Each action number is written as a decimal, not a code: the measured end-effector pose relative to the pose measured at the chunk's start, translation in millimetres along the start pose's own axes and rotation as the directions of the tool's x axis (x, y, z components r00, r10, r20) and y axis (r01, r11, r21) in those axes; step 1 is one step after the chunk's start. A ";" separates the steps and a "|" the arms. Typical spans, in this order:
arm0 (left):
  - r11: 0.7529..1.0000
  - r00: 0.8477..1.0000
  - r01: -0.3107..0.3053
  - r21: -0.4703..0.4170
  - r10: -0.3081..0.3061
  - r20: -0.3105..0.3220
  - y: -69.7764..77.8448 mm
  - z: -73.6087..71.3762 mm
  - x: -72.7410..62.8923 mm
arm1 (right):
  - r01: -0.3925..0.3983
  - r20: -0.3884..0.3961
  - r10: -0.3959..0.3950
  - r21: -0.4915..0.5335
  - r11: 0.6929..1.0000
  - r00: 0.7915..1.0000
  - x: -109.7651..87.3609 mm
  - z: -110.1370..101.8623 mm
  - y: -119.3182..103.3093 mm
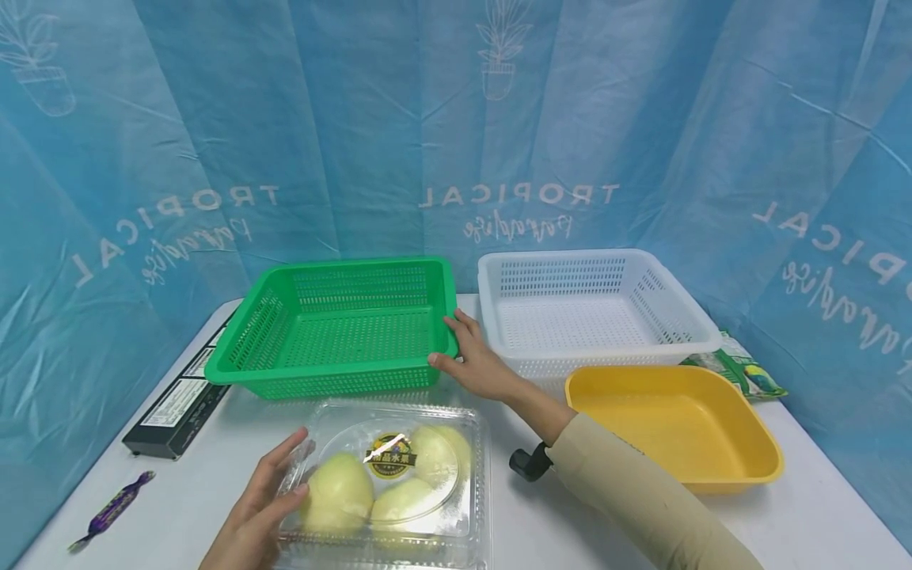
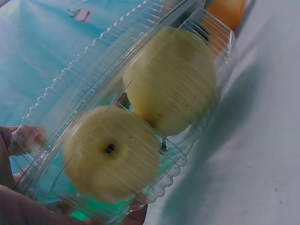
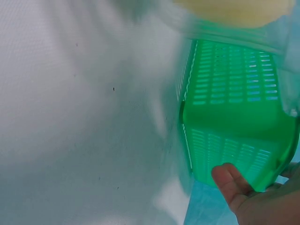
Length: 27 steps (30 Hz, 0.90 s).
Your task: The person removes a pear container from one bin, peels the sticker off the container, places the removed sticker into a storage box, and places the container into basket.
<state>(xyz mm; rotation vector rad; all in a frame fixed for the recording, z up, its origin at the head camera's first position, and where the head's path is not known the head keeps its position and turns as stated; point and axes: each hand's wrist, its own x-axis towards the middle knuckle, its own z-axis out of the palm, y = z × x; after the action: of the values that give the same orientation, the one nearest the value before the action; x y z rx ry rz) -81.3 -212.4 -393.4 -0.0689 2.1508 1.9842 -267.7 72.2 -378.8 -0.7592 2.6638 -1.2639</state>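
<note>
A clear plastic clamshell box (image 1: pixel 473 499) of pale yellow pears (image 1: pixel 338 492) is at the front middle, with a dark round label on its lid. My left hand (image 1: pixel 251 507) grips its left side, thumb on the lid and fingers round the edge. In the left wrist view two pears (image 2: pixel 112 154) show through the wall, and the box's shadow falls on the table. Behind it stands a green perforated basket (image 1: pixel 335 383). My right hand (image 1: pixel 480 366) holds its right rim, the thumb against the outer wall (image 3: pixel 229 117) in the right wrist view; some fingertips are hidden.
Right of the green basket is a white perforated basket (image 1: pixel 606 355), with a yellow tub (image 1: pixel 712 481) in front. A green packet (image 1: pixel 758 380) lies partly behind them. On the left are a black box (image 1: pixel 171 412) and a purple wrapped candy (image 1: pixel 114 511). A blue curtain (image 1: pixel 456 142) hangs behind.
</note>
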 end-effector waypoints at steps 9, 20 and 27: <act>1.000 1.000 0.000 -0.015 0.000 -0.023 -5.4 6.2 2.2 | 0.011 -0.009 -0.011 -0.001 1.000 1.000 0.0 0.3 0.2; 1.000 1.000 0.000 -0.020 -0.001 -0.031 -4.7 17.6 4.5 | 0.008 -0.008 -0.008 0.013 1.000 1.000 0.3 0.4 -0.2; 1.000 0.999 -0.015 0.014 0.016 -0.052 -6.6 24.2 6.1 | 0.010 -0.007 -0.009 0.009 1.000 1.000 -0.2 0.3 0.2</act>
<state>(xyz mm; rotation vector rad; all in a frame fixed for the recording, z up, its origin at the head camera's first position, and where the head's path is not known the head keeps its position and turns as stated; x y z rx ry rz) -83.0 -188.4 -402.7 -0.1035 2.2027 1.9978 -267.6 72.2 -379.2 -0.7685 2.6610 -1.2826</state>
